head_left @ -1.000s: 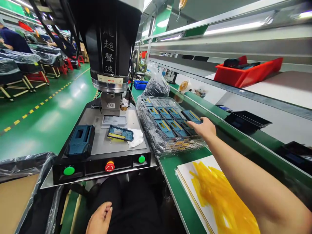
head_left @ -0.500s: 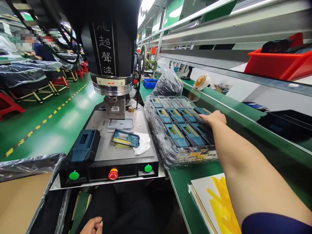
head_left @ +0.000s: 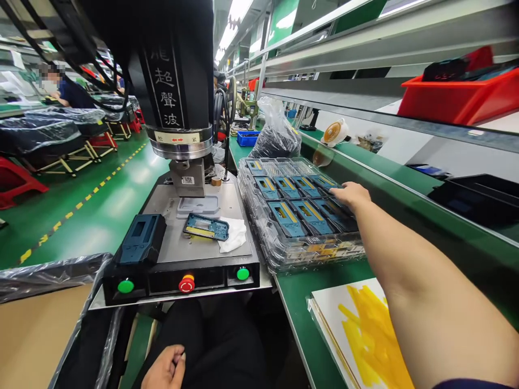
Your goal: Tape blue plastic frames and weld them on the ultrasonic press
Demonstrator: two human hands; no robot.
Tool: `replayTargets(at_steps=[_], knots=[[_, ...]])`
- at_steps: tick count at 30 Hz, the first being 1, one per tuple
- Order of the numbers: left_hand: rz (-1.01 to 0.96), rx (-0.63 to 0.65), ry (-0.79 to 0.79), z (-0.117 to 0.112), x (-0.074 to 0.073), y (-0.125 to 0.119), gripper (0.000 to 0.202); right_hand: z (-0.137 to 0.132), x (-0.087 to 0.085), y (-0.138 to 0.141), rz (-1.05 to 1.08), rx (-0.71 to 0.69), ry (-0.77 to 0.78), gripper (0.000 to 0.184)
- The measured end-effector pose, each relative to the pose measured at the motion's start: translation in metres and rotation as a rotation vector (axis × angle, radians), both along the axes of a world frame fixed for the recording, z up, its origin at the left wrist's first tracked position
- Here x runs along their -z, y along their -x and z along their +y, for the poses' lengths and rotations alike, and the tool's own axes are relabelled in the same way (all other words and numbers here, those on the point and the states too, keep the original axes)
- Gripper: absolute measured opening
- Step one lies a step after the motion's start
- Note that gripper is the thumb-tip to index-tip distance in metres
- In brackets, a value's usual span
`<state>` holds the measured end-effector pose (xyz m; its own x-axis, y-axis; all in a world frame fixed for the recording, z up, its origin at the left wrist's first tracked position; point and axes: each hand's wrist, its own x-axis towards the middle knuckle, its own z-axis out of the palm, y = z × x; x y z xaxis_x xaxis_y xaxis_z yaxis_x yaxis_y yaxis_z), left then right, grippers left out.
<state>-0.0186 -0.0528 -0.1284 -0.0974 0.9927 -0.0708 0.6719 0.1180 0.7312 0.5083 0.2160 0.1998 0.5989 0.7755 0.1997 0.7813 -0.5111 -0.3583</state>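
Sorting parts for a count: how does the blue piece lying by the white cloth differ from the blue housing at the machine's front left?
The blue piece is thin, flat and open-framed, with a yellow strip; the blue housing is thick and boxy with a rectangular window. The piece touches the white cloth; the housing sits above the green button. Both are blue plastic.
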Motion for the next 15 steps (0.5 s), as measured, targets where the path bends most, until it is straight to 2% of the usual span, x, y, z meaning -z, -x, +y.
replayTargets(at_steps=[4, 7, 9, 11, 13, 15], knots=[[0.054, 0.095, 0.015, -0.002, -0.01, -0.005, 0.028, -0.022, -0.017, 0.025, -0.071, -0.059, 0.01, 0.054], [0.08, 0.101, 0.028, -0.003, -0.015, -0.011, 0.026, -0.034, -0.026, 0.072, -0.185, -0.201, -0.022, 0.046], [0.089, 0.102, 0.041, -0.002, -0.017, -0.015, 0.023, -0.044, -0.024, 0.115, -0.214, -0.37, -0.055, 0.04], [0.083, 0.111, 0.049, 0.0, -0.017, -0.018, 0.02, -0.055, -0.016, 0.162, -0.227, -0.61, -0.064, 0.034], [0.074, 0.134, 0.057, 0.003, -0.018, -0.02, 0.02, -0.064, -0.003, 0.208, -0.265, -0.872, -0.032, 0.036], [0.077, 0.158, 0.07, 0.005, -0.02, -0.02, 0.02, -0.069, 0.012, 0.248, -0.313, -1.05, 0.045, 0.042]])
